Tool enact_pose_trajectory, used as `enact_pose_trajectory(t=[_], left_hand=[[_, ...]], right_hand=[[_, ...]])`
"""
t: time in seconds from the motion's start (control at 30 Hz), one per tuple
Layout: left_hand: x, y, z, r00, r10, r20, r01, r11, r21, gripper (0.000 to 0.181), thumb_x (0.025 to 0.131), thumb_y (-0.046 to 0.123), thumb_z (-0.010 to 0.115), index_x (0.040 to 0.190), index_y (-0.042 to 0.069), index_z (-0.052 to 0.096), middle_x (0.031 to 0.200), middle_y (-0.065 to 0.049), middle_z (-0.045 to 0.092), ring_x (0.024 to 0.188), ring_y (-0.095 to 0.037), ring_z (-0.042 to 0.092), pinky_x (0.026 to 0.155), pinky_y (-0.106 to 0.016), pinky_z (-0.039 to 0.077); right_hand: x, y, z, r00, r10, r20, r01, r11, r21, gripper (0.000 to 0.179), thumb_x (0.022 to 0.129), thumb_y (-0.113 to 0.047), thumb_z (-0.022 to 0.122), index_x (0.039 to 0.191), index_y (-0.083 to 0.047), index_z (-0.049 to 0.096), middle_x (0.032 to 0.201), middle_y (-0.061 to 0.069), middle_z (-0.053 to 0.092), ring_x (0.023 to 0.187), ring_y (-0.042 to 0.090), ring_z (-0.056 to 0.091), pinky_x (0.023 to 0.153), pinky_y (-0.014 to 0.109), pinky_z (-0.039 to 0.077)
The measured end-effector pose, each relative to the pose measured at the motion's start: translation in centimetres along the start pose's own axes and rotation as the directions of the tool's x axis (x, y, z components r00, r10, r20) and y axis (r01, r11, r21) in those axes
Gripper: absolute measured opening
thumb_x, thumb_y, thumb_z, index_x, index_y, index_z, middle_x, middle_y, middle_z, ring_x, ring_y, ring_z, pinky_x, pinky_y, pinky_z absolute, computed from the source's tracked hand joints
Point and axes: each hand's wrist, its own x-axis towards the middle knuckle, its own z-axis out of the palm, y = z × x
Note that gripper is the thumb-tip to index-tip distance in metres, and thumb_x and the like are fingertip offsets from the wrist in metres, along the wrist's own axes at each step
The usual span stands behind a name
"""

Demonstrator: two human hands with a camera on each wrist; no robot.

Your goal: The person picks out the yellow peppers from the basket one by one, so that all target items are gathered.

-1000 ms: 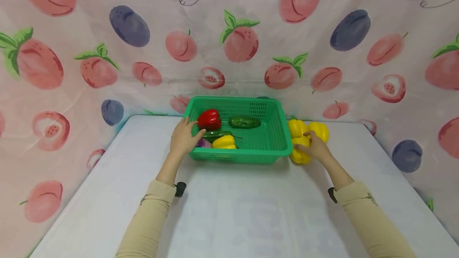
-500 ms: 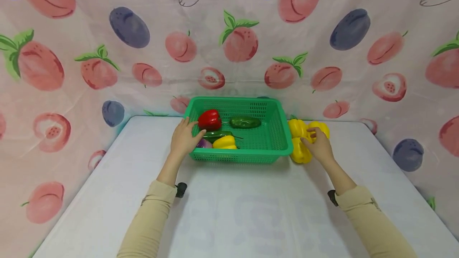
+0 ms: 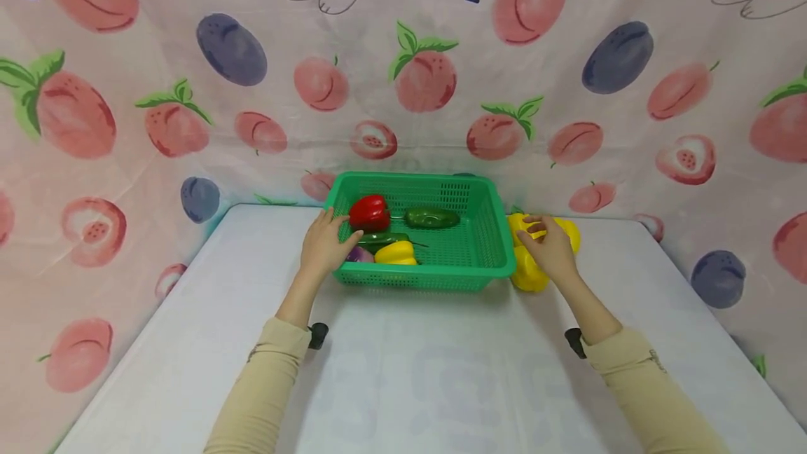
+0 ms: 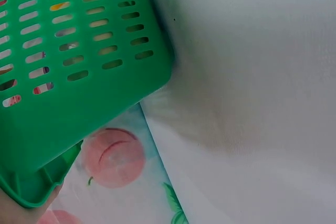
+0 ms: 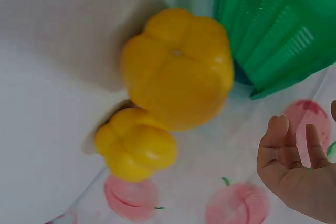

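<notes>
In the head view my left hand [image 3: 323, 242] holds the left rim of a green plastic basket [image 3: 435, 272], thumb spread along its near corner. The left wrist view catches only a bit of that hand [image 4: 18, 211] at the basket's rim. Just right of the basket, my right hand [image 3: 552, 249] hovers over a group of yellow bell peppers [image 3: 529, 273], partly hiding them. Its fingers are loosely bent, with nothing between them. In the right wrist view the hand [image 5: 302, 179] is apart from two yellow bell peppers [image 5: 176, 72] below the basket's corner.
Inside the basket lie a red bell pepper [image 3: 370, 214], two long green peppers [image 3: 432, 217], a yellow bell pepper [image 3: 396, 253] and a partly hidden purple vegetable [image 3: 360, 255]. The white table [image 3: 429, 370] meets a fruit-printed cloth [image 3: 441, 132] behind.
My right hand has moved off the front yellow bell pepper, first slightly right, then back left over the rear peppers. The left hand and the basket stay put.
</notes>
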Motion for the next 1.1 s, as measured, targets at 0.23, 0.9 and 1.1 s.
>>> enact_pose_trajectory(t=[0.23, 0.9, 1.1], left_hand=[[-0.1, -0.2, 0.0, 1.0, -0.005, -0.004, 0.005, 1.0, 0.0, 0.059, 0.095, 0.044, 0.049, 0.137, 0.002, 0.047, 0.151, -0.027, 0.027, 0.143, -0.042, 0.018, 0.117, -0.054, 0.017], [0.3, 0.2, 0.0, 1.0, 0.008, -0.007, -0.008, 1.0, 0.001, 0.061, 0.094, 0.046, 0.049, 0.137, 0.003, 0.047, 0.151, -0.025, 0.027, 0.143, -0.041, 0.018, 0.118, -0.052, 0.016], [0.1, 0.1, 0.0, 1.0, 0.002, 0.003, -0.001, 1.0, -0.008, 0.06, 0.094, 0.044, 0.05, 0.137, 0.003, 0.047, 0.152, -0.026, 0.026, 0.143, -0.041, 0.017, 0.118, -0.052, 0.016]], right_hand=[[0.6, -2.9, 0.3, 0.996, -0.073, 0.041, 0.073, 0.997, 0.013, 0.031, 0.094, -0.013, 0.056, 0.118, 0.007, 0.052, 0.108, 0.028, 0.059, 0.092, 0.037, 0.056, 0.079, 0.035, 0.048], [1.5, -7.8, 2.7, 0.975, -0.122, 0.187, 0.115, 0.992, 0.045, 0.032, 0.094, -0.02, 0.058, 0.119, -0.001, 0.054, 0.113, 0.022, 0.06, 0.091, 0.034, 0.058, 0.078, 0.042, 0.051], [1.5, -8.9, 3.7, 0.955, -0.117, 0.273, 0.106, 0.993, 0.053, 0.033, 0.093, -0.024, 0.058, 0.12, -0.004, 0.054, 0.117, 0.022, 0.058, 0.093, 0.034, 0.058, 0.079, 0.042, 0.052]])
